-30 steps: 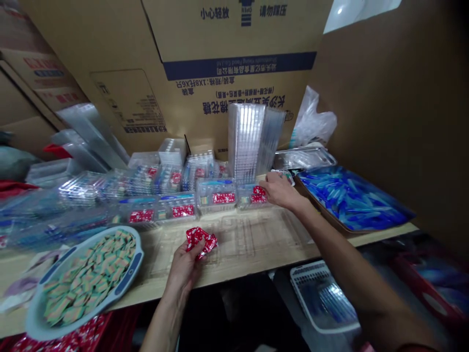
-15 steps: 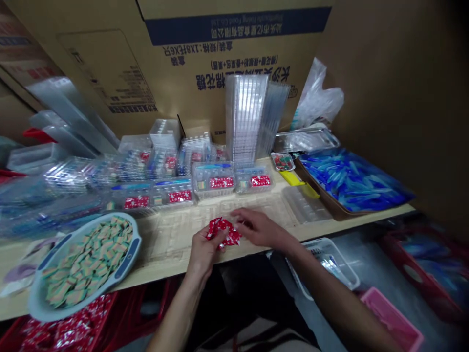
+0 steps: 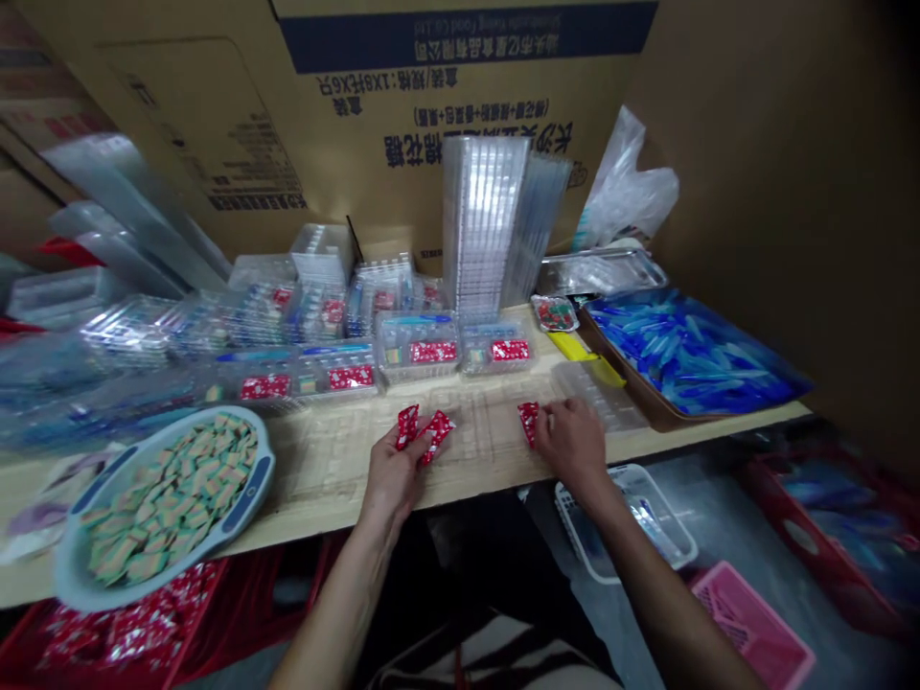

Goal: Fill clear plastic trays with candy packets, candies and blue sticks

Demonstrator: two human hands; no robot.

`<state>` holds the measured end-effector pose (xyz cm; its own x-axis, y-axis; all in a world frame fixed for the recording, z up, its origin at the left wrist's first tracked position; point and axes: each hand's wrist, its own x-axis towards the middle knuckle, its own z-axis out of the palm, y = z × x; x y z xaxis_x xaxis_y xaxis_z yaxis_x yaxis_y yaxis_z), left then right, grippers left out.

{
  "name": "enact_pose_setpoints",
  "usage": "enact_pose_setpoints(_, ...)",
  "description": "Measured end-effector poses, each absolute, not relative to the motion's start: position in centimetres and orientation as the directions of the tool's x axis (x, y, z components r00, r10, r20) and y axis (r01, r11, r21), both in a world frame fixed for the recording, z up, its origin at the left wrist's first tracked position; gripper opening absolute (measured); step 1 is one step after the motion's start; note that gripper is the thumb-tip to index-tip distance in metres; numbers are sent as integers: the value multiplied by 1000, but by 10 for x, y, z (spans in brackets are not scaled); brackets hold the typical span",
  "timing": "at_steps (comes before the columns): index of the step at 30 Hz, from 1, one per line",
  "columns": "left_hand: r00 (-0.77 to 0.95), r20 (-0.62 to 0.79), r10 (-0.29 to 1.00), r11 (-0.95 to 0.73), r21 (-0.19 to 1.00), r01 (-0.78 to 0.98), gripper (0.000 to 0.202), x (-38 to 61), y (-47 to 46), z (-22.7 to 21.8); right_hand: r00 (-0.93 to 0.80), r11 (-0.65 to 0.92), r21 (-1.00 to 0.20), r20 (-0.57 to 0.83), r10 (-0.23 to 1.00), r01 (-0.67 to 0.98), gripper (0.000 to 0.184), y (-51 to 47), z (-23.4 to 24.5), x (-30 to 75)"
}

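Note:
Above the front of the table, my left hand (image 3: 388, 484) is closed on small red packets (image 3: 436, 433) with white patterns, at least two of them poking out past the fingers. Further right, my right hand (image 3: 575, 441) pinches another red packet (image 3: 528, 422) between its fingertips. Just behind the right hand lies an empty-looking clear plastic tray (image 3: 618, 407). Faint outlines of more clear trays (image 3: 478, 431) show on the wood between the hands. Behind them stands a row of filled clear trays (image 3: 421, 369), each with a red packet, a blue item and a small striped piece.
At left, a pale blue basin (image 3: 260, 479) holds striped pieces. Tall stacked clear trays (image 3: 483, 225) rise at the back. A brown tray (image 3: 651, 407) of blue items sits right. Below the table edge are a red crate (image 3: 216, 613), a white basket (image 3: 600, 575) and a pink basket (image 3: 762, 613).
My hands have moved apart. The right hand has gone right with one red packet, while the left keeps others, now spread out between its fingers.

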<state>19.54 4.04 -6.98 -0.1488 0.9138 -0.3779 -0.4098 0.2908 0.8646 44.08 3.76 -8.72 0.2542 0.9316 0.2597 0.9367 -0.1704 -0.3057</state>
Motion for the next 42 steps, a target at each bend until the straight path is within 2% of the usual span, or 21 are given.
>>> enact_pose_setpoints(2,-148,-393,907,310,865,-395,54,199,42,-71,178,-38,-411,307,935,911,30,36,-87,429)
enact_pose_setpoints(5,-119,-386,915,317,869,-380,57,205,44,-73,-50,175,-726,190,981,665,35,41,-88,403)
enact_pose_setpoints(7,-84,-365,927,308,871,-382,58,208,43,-74,-201,179,-864,92,975,470,31,48,-91,386)
enact_pose_setpoints(9,-67,-361,930,312,874,-373,53,206,42,-75,-249,158,-911,64,966,381,27,56,-92,376)
enact_pose_setpoints(12,-136,-374,918,306,881,-361,44,192,40,-74,-190,171,-866,90,978,470,22,72,-87,375)
enact_pose_setpoints(14,-203,-366,908,280,892,-356,39,176,40,-72,-240,205,-727,57,969,656,17,82,-79,377)
enact_pose_setpoints(16,-227,-363,904,269,894,-357,34,161,40,-70,-343,271,-514,-49,938,814,15,90,-71,376)
enact_pose_setpoints(18,-223,-374,900,282,891,-355,31,148,36,-69,-400,333,-344,-142,906,878,18,94,-65,371)
enact_pose_setpoints(20,-239,-359,902,279,909,-310,30,140,29,-67,-390,351,-254,-121,913,901,24,93,-62,365)
enact_pose_setpoints(21,-249,-337,908,270,925,-266,31,137,24,-66,-378,350,-246,-78,923,904,28,91,-60,362)
enact_pose_setpoints(23,-227,-293,929,258,951,-172,35,136,13,-65,-380,360,-337,6,925,870,34,85,-58,355)
enact_pose_setpoints(26,-62,-289,955,280,953,-116,43,141,-3,-64,-548,410,-687,20,836,600,34,72,-54,339)
enact_pose_setpoints(28,36,-308,951,310,944,-117,45,148,-9,-65,-654,336,-856,-4,757,393,29,63,-52,325)
enact_pose_setpoints(30,50,-318,947,322,939,-120,45,151,-13,-65,-672,221,-929,-38,740,296,28,59,-52,312)
enact_pose_setpoints(32,4,-310,951,309,943,-123,43,147,-21,-61,-629,131,-961,-53,776,242,29,62,-52,302)
enact_pose_setpoints(34,-55,-279,959,272,956,-105,42,130,-35,-51,-551,117,-971,-18,835,209,30,73,-54,296)
enact_pose_setpoints(36,-42,-271,962,270,963,-25,37,97,-57,-38,-475,188,-946,42,879,263,30,87,-57,292)
enact_pose_setpoints(39,117,-409,905,381,902,204,35,23,-96,-25,-522,327,-847,69,850,419,29,105,-62,282)
enact_pose_setpoints(40,74,-455,888,423,868,262,37,-5,-106,-26,-567,364,-799,36,823,479,28,109,-65,277)
enact_pose_setpoints(42,-171,-497,851,522,765,377,40,-61,-122,-38,-618,432,-670,-51,785,604,25,112,-70,265)
